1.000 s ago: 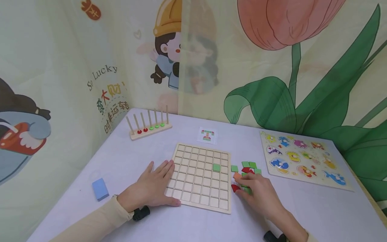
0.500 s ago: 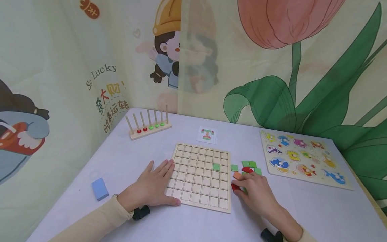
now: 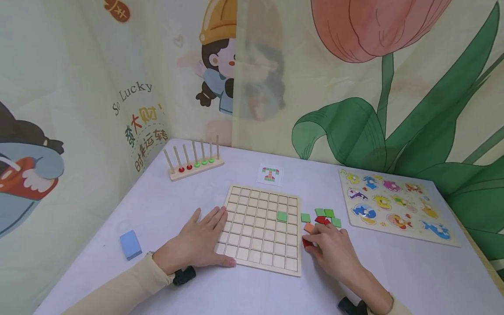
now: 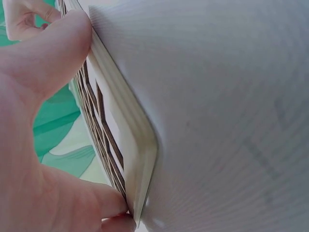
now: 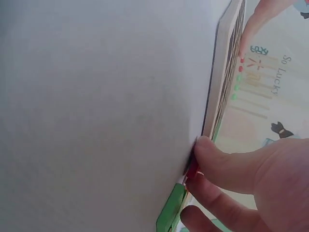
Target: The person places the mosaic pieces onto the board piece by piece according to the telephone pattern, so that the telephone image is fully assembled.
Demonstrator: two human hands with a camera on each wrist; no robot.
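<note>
A wooden grid board (image 3: 260, 270) lies in front of me, with one green square tile (image 3: 281, 216) in a cell near its right side. My left hand (image 3: 197, 240) rests flat along the board's left edge, fingers spread. In the left wrist view its thumb (image 4: 58, 50) touches the board's edge. Just off the right edge, my right hand (image 3: 334, 249) pinches a red tile (image 3: 306, 242) between thumb and finger; the right wrist view shows this red tile (image 5: 192, 169) too. An orange tile (image 3: 309, 227) and several green tiles (image 3: 305, 217) lie beside that hand, some partly hidden beneath it.
A pattern card (image 3: 270, 175) lies behind the board. A peg stand (image 3: 197, 169) with red and green beads is at the back left. Blue blocks (image 3: 131, 245) lie at left, and an animal puzzle board (image 3: 397, 210) at right.
My right hand's fingertips have shifted from over the orange tile onto the red tile, which they now pinch. The orange tile has come into fuller view. My left hand has stayed in place.
</note>
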